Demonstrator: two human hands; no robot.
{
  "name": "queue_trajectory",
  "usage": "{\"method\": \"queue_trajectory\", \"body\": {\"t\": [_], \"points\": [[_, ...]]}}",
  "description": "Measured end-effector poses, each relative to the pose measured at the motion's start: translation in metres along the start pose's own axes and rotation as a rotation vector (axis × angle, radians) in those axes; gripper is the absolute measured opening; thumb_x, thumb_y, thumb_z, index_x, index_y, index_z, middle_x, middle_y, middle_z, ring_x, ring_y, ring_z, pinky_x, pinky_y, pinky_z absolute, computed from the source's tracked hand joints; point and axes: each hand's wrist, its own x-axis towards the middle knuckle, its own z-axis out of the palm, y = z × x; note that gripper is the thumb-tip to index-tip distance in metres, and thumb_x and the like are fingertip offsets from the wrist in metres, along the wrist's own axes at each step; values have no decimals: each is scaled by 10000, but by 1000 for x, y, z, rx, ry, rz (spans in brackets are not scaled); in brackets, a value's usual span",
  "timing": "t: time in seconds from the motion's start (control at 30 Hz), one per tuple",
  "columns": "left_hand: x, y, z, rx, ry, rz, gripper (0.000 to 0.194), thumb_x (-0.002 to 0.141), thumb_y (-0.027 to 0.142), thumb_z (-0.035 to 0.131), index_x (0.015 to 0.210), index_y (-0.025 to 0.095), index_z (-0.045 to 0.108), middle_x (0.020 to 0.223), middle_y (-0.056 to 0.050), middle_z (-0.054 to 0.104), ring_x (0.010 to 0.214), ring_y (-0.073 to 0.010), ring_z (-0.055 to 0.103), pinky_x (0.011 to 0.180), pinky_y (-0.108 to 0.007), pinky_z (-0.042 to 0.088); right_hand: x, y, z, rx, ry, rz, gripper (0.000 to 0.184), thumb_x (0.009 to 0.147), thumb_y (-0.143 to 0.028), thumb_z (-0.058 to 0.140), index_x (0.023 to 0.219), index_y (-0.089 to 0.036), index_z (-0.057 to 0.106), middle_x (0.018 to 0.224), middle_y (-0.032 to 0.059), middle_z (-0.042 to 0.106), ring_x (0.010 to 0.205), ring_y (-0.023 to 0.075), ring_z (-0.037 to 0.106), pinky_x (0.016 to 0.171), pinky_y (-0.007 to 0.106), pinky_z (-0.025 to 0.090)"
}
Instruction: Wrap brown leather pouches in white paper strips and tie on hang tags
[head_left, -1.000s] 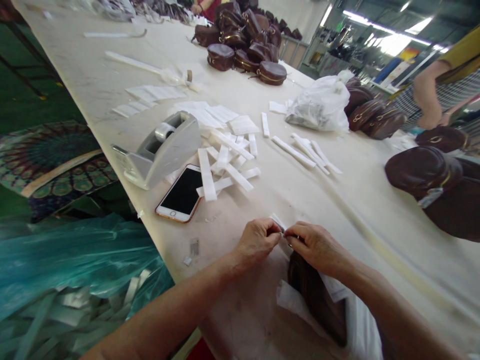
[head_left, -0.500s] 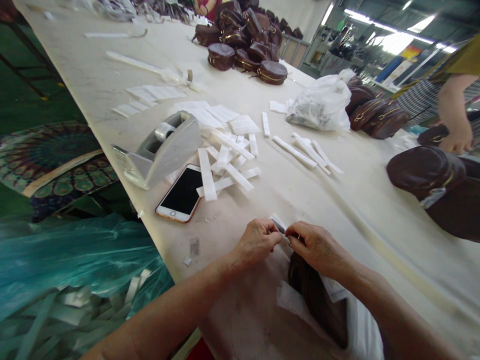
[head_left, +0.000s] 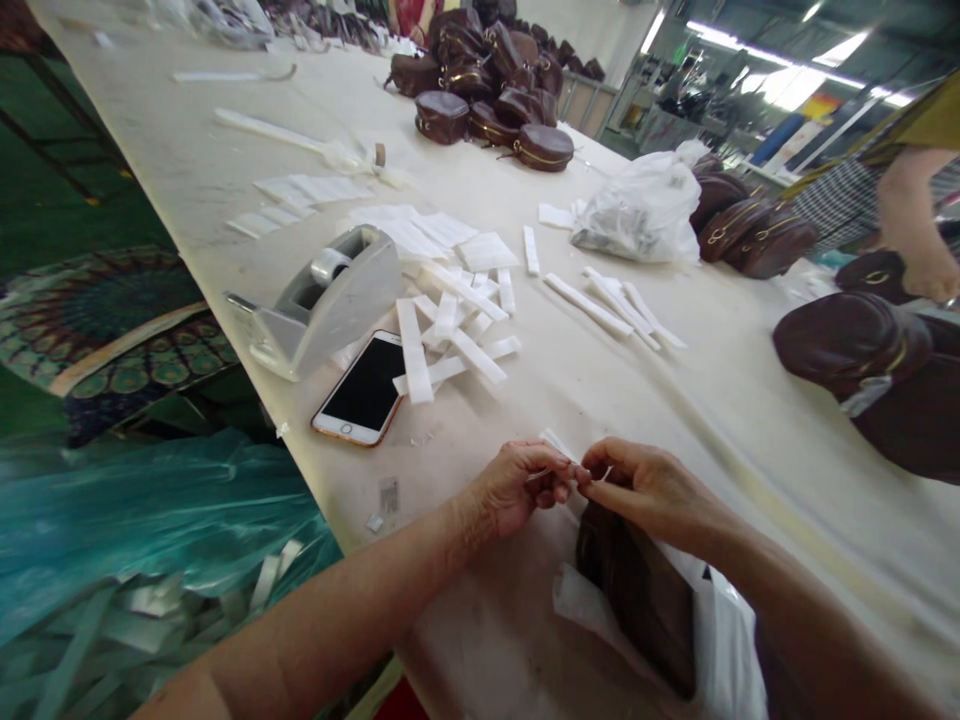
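Observation:
My left hand (head_left: 521,487) and my right hand (head_left: 649,492) meet at the fingertips over the near part of the table. Each is closed in a pinch, and whatever small thing lies between the fingers is too hidden to name. The end of a white strip (head_left: 556,441) shows just beyond the fingertips. Below my right hand lies a dark brown leather bag (head_left: 652,610), partly covered by that hand. White wrapping (head_left: 724,640) sits along its right side, and a white sheet (head_left: 592,610) sticks out at its left.
Left of my hands are a phone (head_left: 360,390), a grey tape dispenser (head_left: 322,290) and a pile of white strips (head_left: 454,330). Brown round bags (head_left: 544,147) are heaped at the back. At right are a brown bag (head_left: 847,345) and another person's arm (head_left: 911,215).
My fingertips have drawn together, and the left fingers have shifted slightly right. The grey piece seen between the hands before is now hidden. The other person's hand at right has moved slightly.

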Motion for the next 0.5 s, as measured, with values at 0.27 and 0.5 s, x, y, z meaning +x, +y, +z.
{"method": "queue_trajectory", "body": {"t": [0.27,0.5], "points": [[-2,3,0,-112,8,93,159,506,227,651,589,128,559,642,-29,601,654,-129,545,607,-224,395,-5,-1,11,-12,74,-7,428,621,-215,613,1048,-209,576,779,-20,602,569,109,527,562,245,405],[2,2,-3,-205,-6,81,148,548,246,624,596,135,538,628,-29,584,612,-139,554,579,-241,415,-17,7,10,-34,206,-100,155,766,-247,500,895,-199,572,753,16,586,665,145,559,634,277,432]]}}
